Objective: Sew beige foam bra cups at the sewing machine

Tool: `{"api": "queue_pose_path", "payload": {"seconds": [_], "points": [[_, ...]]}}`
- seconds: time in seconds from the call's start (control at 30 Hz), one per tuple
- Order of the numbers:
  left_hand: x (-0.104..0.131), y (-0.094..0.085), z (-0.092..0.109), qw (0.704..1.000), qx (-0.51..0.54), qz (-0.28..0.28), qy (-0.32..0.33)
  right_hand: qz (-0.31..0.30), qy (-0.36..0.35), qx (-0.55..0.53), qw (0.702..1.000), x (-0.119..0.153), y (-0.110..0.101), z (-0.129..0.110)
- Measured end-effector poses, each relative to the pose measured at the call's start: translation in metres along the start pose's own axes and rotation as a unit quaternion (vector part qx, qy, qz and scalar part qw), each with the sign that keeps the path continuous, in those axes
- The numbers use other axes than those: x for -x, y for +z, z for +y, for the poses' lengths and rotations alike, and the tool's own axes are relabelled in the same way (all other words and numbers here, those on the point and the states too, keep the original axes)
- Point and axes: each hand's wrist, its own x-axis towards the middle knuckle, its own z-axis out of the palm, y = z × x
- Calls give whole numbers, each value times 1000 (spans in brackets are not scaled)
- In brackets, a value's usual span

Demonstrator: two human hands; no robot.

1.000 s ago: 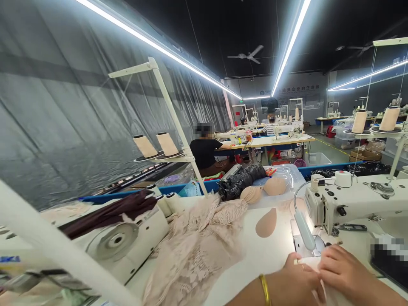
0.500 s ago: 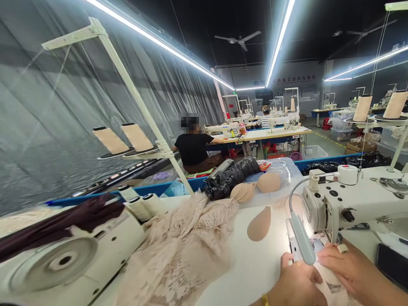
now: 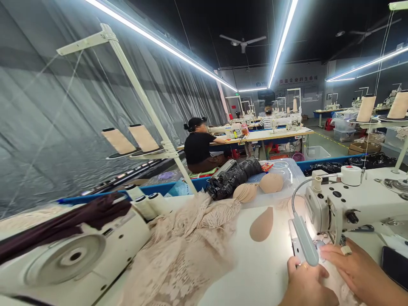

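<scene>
The grip is two bare hands close together: the left hand (image 3: 307,282), fingers bent, and the right hand (image 3: 353,263), fingers reaching forward, both at a pale cloth (image 3: 336,280) just in front of the sewing head; whether either pinches it I cannot tell. The work looks under way, the cloth being at the machine; how much is finished or left does not show.

Largest to smallest: one white desk (image 3: 236,276) beneath; two near machines, the sewing machine (image 3: 366,195) at right and a second machine (image 3: 134,233) at left; one heap of beige lace (image 3: 188,242); one grey lamp (image 3: 305,240) beside the left hand; two piles of beige pieces (image 3: 245,193) at the back; one brown teardrop piece (image 3: 262,225), apart; four thread cones (image 3: 144,138), two per side; three small spools (image 3: 159,204).
</scene>
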Motion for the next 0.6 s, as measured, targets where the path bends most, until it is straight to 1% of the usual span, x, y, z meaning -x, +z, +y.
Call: {"api": "queue_pose_path", "payload": {"seconds": [0.1,0.17,0.27,0.37,0.47,0.53,0.6], "points": [[-10,10,-11,1000,16,0,-9,-14,-24,22,999,-1,-3,-2],[-16,16,-17,999,42,-3,1,-12,-25,25,999,-2,-6,-4],[-13,16,-15,999,47,-5,2,-6,-23,20,1000,-4,-11,-8],[-1,5,-2,1000,1,1,-19,-15,-32,16,999,-6,-15,-11],[8,-9,7,1000,1,-11,-5,-23,-6,23,999,-4,-15,-12],[11,-18,9,998,21,-33,43,-18,9,23,1000,-3,-13,-12],[13,-29,12,992,35,-55,108,-12,-2,19,1000,-2,-11,-10]]}}
